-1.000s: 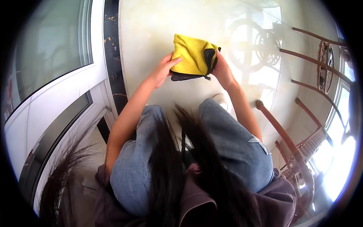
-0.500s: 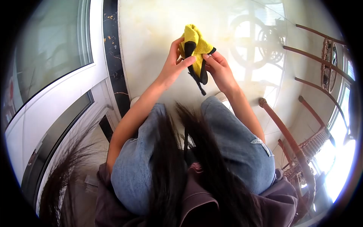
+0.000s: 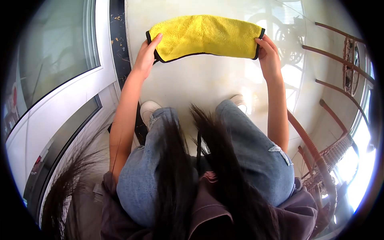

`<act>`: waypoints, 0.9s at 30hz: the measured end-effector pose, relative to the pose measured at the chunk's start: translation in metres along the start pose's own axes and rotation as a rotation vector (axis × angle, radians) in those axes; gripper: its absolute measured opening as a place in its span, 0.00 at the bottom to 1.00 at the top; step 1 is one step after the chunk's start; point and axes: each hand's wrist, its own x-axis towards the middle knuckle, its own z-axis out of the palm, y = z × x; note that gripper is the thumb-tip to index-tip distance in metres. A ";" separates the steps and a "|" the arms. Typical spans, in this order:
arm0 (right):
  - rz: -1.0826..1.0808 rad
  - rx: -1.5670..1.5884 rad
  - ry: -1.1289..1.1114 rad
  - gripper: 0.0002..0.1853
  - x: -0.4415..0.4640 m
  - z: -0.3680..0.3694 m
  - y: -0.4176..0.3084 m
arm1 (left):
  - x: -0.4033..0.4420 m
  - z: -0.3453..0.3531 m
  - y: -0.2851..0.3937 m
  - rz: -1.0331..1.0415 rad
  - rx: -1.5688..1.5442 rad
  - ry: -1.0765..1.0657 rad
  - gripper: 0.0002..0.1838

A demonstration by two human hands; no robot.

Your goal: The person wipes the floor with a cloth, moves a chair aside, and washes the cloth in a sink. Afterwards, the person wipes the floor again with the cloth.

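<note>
A yellow plush cleaning cloth (image 3: pixel 206 37) with black edging is stretched out wide above the floor. At its left end, my left hand (image 3: pixel 146 58) grips it, thumb on top and fingers underneath. My right hand (image 3: pixel 269 56) pinches the opposite end near the black border. The cloth bows slightly upward along its middle, with its lower edge curved. What lies beneath it, apart from pale floor, is hidden.
Shiny pale tiles (image 3: pixel 192 84) lie below my hands. To the left stands a white-framed glass door (image 3: pixel 76 76) beside a dark stone strip (image 3: pixel 120 40). A wicker chair (image 3: pixel 334 154) is on the right. My knees (image 3: pixel 248 148) are bent below.
The cloth was bunched and folded between my two hands. Now it is spread flat, my left hand having moved left and my right hand right.
</note>
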 end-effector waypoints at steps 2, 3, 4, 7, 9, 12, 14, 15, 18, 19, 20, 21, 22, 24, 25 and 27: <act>0.000 -0.054 0.012 0.12 0.000 -0.002 -0.001 | 0.003 -0.001 0.010 0.038 -0.104 -0.029 0.23; -0.023 -0.174 0.030 0.12 0.000 0.000 -0.005 | 0.005 -0.002 0.015 0.071 -0.087 -0.045 0.21; -0.023 -0.173 0.032 0.12 0.001 0.001 -0.007 | 0.008 -0.004 0.020 0.070 -0.085 -0.046 0.21; -0.225 -0.290 -0.009 0.10 0.010 0.000 -0.006 | 0.011 -0.006 0.035 0.211 0.058 -0.055 0.14; -0.280 -0.305 0.017 0.10 0.014 -0.010 0.001 | 0.011 -0.015 0.035 0.327 0.094 -0.100 0.13; -0.216 -0.266 -0.016 0.12 0.016 -0.038 0.024 | 0.010 -0.028 0.021 0.516 0.161 -0.231 0.14; 0.009 -0.248 -0.058 0.16 0.013 -0.044 0.048 | 0.009 -0.035 -0.015 0.537 0.503 -0.143 0.19; 0.081 -0.174 -0.028 0.16 0.009 -0.038 0.060 | 0.010 -0.037 -0.037 0.537 0.503 -0.141 0.19; 0.235 0.039 0.021 0.17 0.008 -0.048 0.113 | 0.007 -0.036 -0.091 0.379 0.787 -0.057 0.22; 0.251 0.146 0.084 0.15 0.004 -0.040 0.111 | 0.004 -0.031 -0.098 0.339 0.693 -0.057 0.23; 0.253 0.145 0.082 0.15 0.000 -0.030 0.110 | 0.001 -0.027 -0.105 0.299 0.601 -0.059 0.24; 0.246 0.027 0.263 0.15 -0.003 -0.014 0.104 | -0.008 -0.019 -0.097 0.309 0.557 0.002 0.23; 0.236 -0.091 0.442 0.17 -0.003 -0.002 0.102 | -0.009 -0.017 -0.096 0.310 0.558 0.005 0.23; 0.211 -0.104 0.488 0.22 0.002 0.006 0.108 | -0.011 -0.012 -0.088 0.045 -0.022 0.178 0.20; 0.238 -0.015 0.529 0.22 0.006 0.009 0.107 | -0.010 -0.009 -0.081 0.048 -0.021 0.182 0.20; 0.246 0.129 0.583 0.21 0.009 0.021 0.099 | -0.009 -0.006 -0.069 -0.143 -0.047 0.193 0.18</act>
